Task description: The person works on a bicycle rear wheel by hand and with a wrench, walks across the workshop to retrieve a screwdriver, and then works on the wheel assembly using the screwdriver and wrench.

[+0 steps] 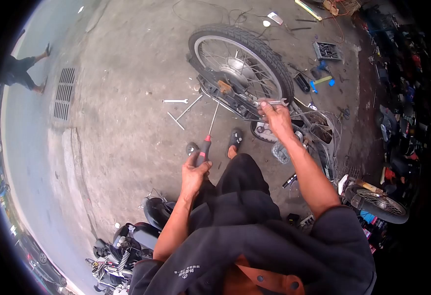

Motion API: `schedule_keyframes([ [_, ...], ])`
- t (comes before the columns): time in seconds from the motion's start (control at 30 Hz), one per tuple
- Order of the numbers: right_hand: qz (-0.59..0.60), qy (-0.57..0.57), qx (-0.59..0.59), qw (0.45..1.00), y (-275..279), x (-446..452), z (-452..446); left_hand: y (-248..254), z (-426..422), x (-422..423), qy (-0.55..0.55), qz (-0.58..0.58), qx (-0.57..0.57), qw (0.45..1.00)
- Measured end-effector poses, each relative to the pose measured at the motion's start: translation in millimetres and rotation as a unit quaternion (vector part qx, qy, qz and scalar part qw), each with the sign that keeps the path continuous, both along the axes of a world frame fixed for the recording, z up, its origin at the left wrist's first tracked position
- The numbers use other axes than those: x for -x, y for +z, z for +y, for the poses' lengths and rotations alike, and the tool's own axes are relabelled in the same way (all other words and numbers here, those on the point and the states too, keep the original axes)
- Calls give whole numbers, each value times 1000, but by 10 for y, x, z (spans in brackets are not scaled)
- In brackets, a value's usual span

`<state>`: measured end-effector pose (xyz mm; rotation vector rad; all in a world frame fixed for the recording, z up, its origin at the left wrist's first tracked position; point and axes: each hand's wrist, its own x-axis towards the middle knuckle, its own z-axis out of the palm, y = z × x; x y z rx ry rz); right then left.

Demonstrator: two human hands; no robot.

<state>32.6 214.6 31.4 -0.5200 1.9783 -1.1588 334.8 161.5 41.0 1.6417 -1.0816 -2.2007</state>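
Note:
My left hand is wrapped round the dark handle of a screwdriver with red bands. Its long shaft points up toward the lower edge of the motorcycle's rear frame; whether the tip touches is unclear. My right hand grips a wrench, its open jaw showing past the fingers. This hand is beside the motorcycle's rear wheel, near the chain and swingarm. The wheel has a black tire, a silver rim and a hub.
On the concrete floor lie another wrench and a T-handle tool. A metal tray of small parts is at upper right. Parked motorcycles stand at lower left, and a floor drain is at left. A passer-by is at the left edge.

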Motion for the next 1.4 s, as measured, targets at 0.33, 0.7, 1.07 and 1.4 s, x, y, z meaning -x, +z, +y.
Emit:
schedule_keyframes([
  [0.33, 78, 144, -93, 982, -1033, 776, -244, -405, 548, 292, -27, -38, 64, 997],
  [0.7, 175, 233, -133, 947, -705, 735, -396, -372, 552, 630, 6, -43, 19, 999],
  [1.07, 116, 204, -25, 972, -747, 606, -200, -526, 434, 726, -80, -79, 83, 990],
  [1.4, 122, 257, -156, 946, -598, 640, -473, -460, 342, 738, -122, -109, 118, 979],
])
